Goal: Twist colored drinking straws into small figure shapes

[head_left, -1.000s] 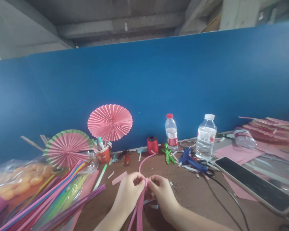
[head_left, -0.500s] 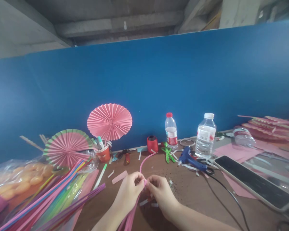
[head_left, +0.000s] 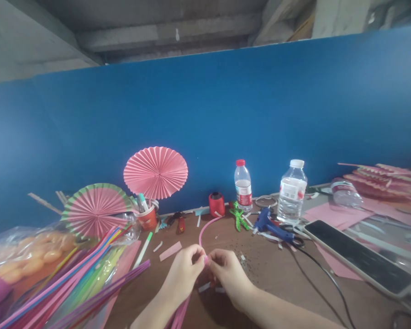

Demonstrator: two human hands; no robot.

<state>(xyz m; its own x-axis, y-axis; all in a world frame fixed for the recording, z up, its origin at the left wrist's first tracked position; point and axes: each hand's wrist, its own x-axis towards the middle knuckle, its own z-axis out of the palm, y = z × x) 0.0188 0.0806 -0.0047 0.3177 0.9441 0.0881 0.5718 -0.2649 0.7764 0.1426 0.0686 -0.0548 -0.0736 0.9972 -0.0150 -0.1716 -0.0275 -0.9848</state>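
My left hand [head_left: 187,264] and my right hand [head_left: 229,273] meet at the centre of the table, fingertips pinched together. A small bit of pink shows between them, part of what looks like a pink pipe cleaner [head_left: 201,235]. Its upper length curves away from my fingers toward a red roll [head_left: 217,204]. Below my left wrist runs a bundle of pink pipe cleaners [head_left: 181,315], reaching the bottom edge of the view. My fingers hide the exact spot where the strands meet.
Left are bagged coloured pipe cleaners [head_left: 89,278], a pleated pink paper fan [head_left: 155,172] and a red cup of pens [head_left: 147,220]. Toward the right stand two water bottles [head_left: 243,187], a blue glue gun [head_left: 274,228] with its cord, and a phone [head_left: 359,256]. Paper scraps lie around.
Almost nothing differs. Both hands keep their pinch at the same place; the pink bundle below them shows slightly less.
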